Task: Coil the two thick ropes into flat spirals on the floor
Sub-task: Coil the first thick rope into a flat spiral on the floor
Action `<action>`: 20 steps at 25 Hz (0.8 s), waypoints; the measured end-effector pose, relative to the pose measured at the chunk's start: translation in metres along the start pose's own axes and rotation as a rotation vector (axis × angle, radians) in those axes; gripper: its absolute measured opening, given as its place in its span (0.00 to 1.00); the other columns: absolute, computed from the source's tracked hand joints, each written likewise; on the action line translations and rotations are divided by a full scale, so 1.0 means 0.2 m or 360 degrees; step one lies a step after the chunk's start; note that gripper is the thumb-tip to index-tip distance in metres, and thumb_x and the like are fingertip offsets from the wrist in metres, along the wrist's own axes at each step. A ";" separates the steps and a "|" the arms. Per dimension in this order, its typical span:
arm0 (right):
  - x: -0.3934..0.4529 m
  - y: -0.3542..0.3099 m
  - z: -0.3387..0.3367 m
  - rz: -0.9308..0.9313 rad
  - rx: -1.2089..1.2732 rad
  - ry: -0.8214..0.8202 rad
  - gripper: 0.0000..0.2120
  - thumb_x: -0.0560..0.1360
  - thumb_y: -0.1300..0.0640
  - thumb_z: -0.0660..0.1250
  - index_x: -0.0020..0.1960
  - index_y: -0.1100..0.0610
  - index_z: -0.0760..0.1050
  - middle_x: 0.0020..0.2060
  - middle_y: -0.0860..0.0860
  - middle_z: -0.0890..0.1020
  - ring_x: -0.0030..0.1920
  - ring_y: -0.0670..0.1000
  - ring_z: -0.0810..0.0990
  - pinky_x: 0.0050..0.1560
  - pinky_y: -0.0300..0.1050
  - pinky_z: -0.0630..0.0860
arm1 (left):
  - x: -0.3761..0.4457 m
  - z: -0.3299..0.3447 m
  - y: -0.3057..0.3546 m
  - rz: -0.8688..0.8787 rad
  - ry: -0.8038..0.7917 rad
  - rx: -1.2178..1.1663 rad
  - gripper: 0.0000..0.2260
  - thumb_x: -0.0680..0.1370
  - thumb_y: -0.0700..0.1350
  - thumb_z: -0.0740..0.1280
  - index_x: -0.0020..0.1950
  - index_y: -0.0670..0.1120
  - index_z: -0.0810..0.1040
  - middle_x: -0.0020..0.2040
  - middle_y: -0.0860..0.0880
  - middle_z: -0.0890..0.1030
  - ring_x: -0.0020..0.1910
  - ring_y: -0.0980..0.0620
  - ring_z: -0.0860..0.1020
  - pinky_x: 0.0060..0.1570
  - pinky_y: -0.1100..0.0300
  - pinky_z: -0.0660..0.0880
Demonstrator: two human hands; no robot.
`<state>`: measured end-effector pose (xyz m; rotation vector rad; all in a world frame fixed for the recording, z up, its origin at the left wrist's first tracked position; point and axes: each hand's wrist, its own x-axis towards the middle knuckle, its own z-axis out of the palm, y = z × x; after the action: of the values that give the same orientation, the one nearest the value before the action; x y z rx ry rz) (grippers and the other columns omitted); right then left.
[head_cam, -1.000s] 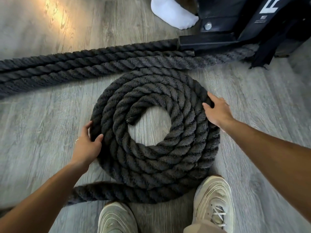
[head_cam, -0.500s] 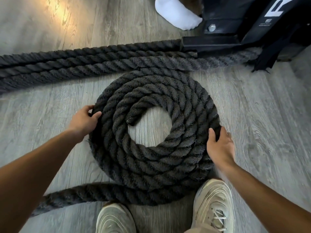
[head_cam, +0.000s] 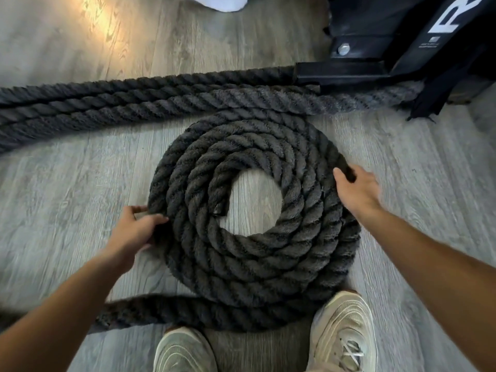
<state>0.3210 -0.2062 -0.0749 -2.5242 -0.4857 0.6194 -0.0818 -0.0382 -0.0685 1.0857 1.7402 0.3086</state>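
while the coiled rope (head_cam: 255,237) lies flat on the grey wood floor (head_cam: 67,189), left hand (head_cam: 134,232) grips its outer turn, right hand (head_cam: 359,191) curls over the far edge; black machine base (head_cam: 375,49) beyond.

just one head cam, looking steeply down at the floor (head_cam: 80,183) from close up, wide-angle.
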 end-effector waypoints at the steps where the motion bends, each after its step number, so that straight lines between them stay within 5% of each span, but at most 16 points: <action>1: -0.08 0.06 0.02 0.0062 0.0008 0.0047 0.26 0.80 0.38 0.59 0.72 0.52 0.71 0.63 0.59 0.76 0.62 0.63 0.76 0.55 0.52 0.75 | 0.05 -0.01 0.06 0.0046 -0.0020 -0.0017 0.20 0.75 0.44 0.73 0.65 0.50 0.72 0.43 0.48 0.79 0.35 0.54 0.77 0.26 0.62 0.72; 4: -0.34 0.21 0.07 0.0170 0.0008 0.0120 0.31 0.81 0.38 0.56 0.78 0.55 0.62 0.73 0.62 0.66 0.70 0.67 0.68 0.63 0.60 0.71 | 0.18 -0.01 0.25 0.0183 -0.0114 0.0074 0.19 0.77 0.46 0.72 0.67 0.51 0.74 0.51 0.48 0.82 0.42 0.55 0.80 0.37 0.59 0.74; 7: -0.50 0.30 0.08 0.0169 0.0040 0.0135 0.31 0.81 0.38 0.56 0.79 0.55 0.61 0.75 0.61 0.66 0.76 0.63 0.62 0.67 0.58 0.68 | 0.26 0.02 0.35 0.0297 -0.0173 0.0228 0.16 0.78 0.46 0.72 0.65 0.51 0.77 0.53 0.49 0.83 0.45 0.54 0.81 0.40 0.58 0.76; 10: -0.50 0.30 0.06 0.0108 0.0020 0.0097 0.29 0.82 0.41 0.57 0.78 0.55 0.62 0.75 0.61 0.66 0.75 0.63 0.63 0.68 0.57 0.66 | 0.28 0.04 0.33 0.0373 -0.0125 0.0412 0.18 0.78 0.46 0.71 0.68 0.48 0.76 0.53 0.46 0.83 0.50 0.47 0.82 0.54 0.51 0.79; 15: -0.33 0.23 0.00 -0.0041 -0.0076 -0.0008 0.26 0.83 0.42 0.57 0.76 0.55 0.67 0.69 0.60 0.69 0.67 0.64 0.72 0.63 0.55 0.71 | 0.19 -0.01 0.22 0.0237 -0.0039 0.0183 0.17 0.79 0.45 0.71 0.67 0.49 0.75 0.50 0.45 0.82 0.43 0.47 0.81 0.42 0.54 0.77; 20: -0.03 0.03 -0.02 -0.0110 -0.0166 -0.0095 0.27 0.82 0.39 0.58 0.77 0.49 0.66 0.71 0.59 0.69 0.67 0.63 0.73 0.58 0.51 0.73 | -0.03 -0.02 -0.05 0.0103 0.0057 0.0016 0.17 0.78 0.48 0.71 0.66 0.50 0.72 0.54 0.43 0.82 0.50 0.43 0.83 0.52 0.44 0.80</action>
<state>0.3192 -0.2148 -0.0722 -2.5801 -0.6397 0.6609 -0.0893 -0.0477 -0.0684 1.1517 1.7421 0.3619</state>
